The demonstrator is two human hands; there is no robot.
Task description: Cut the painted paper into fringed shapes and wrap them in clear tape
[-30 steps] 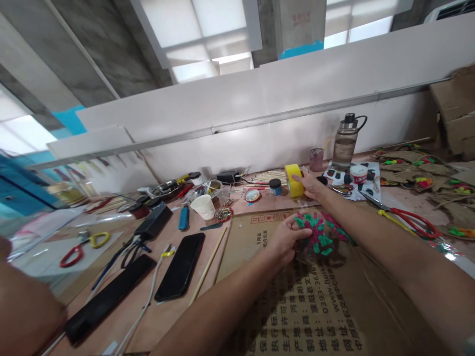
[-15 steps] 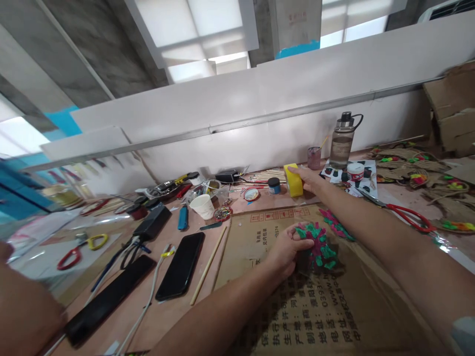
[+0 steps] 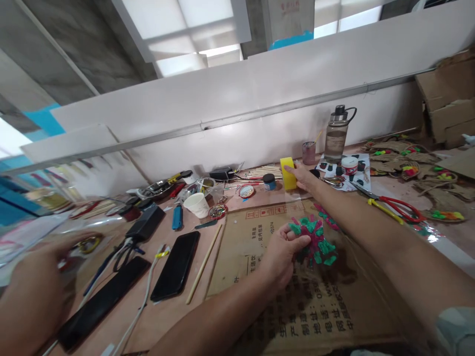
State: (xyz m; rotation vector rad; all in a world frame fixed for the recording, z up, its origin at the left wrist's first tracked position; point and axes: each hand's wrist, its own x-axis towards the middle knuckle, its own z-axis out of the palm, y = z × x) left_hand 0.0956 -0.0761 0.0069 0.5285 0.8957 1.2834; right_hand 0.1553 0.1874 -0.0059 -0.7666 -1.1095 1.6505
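Observation:
My left hand pinches the edge of a green and magenta flower-like piece and keeps it above a printed cardboard sheet. Farther back, my right hand grips the right side of a yellow roll of tape, which stands on edge on the table. Some of those fingers are hidden behind the roll. A second piece in similar colours lies on the cardboard, partly covered by my right forearm.
At left, another person's hand is over scissors. Around the cardboard are a phone, a wooden stick, a paper cup, a blue jar, a bottle and red-handled scissors.
The yellow tape roll has turned more upright in my right hand. My left hand has tilted the flower-like piece slightly. The other person's hand has reached over the scissors at left.

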